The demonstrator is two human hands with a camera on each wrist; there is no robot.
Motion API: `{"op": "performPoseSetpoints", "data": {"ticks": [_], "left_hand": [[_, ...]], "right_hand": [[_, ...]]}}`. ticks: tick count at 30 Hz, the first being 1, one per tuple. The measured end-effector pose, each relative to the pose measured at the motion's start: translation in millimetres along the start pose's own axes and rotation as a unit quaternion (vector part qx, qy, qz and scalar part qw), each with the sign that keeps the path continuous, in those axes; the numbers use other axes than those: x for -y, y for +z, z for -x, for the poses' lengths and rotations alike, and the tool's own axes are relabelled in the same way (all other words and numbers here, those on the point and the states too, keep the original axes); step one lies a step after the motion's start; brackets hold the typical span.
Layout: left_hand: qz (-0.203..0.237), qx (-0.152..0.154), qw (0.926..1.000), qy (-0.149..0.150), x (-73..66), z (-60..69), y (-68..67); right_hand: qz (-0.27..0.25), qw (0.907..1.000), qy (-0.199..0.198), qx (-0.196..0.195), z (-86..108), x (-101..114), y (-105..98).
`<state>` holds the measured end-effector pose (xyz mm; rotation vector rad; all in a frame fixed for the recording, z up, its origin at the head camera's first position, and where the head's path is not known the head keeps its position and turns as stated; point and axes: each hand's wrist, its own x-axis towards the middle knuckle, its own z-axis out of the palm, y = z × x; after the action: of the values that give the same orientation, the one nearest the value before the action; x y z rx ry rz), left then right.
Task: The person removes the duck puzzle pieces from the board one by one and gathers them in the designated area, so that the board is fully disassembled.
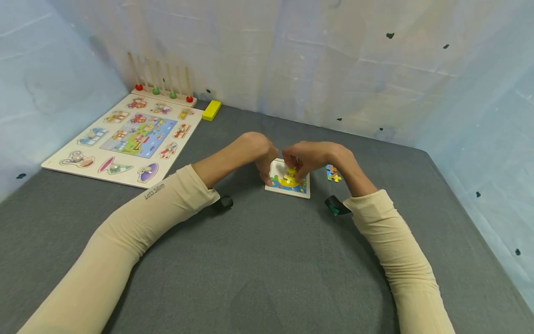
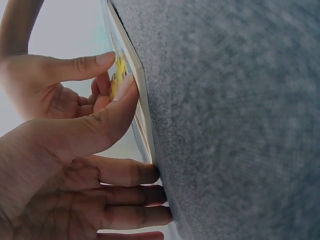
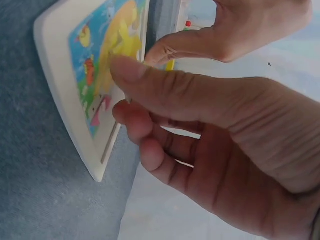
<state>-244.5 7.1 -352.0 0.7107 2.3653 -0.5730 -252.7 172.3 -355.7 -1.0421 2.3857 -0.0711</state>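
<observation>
A small framed jigsaw puzzle lies on the grey surface, its picture partly filled with blue, green and yellow pieces. My left hand is at its left side. In the left wrist view that thumb presses on the frame's rim, while the straight fingers reach down beside the board. Above the puzzle, my right hand pinches a yellow jigsaw piece between thumb and fingertips. The right wrist view shows the right thumb covering much of that piece. Whether the piece touches the board cannot be told.
Right of the board lie joined loose jigsaw pieces, partly behind the right wrist. At the far left are a large peg puzzle board, a rack of wooden rods with red and green beads, and a yellow block. Pale sheeting encloses the back and sides.
</observation>
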Motion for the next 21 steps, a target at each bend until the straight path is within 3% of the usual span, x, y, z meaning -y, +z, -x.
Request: {"op": "performPoseSetpoints", "data": {"ticks": [14, 21], "left_hand": [[-0.001, 0.0, 1.0, -0.004, -0.9, 0.1, -1.4], [-0.002, 0.002, 1.0, -0.005, -1.2, -1.1, -0.9]], "right_hand": [[-0.019, 0.9995, -0.026, 0.0, 5.8, -4.1, -6.3], [-0.05, 0.9969, -0.061, -0.006, 4.9, -8.2, -5.5]]}}
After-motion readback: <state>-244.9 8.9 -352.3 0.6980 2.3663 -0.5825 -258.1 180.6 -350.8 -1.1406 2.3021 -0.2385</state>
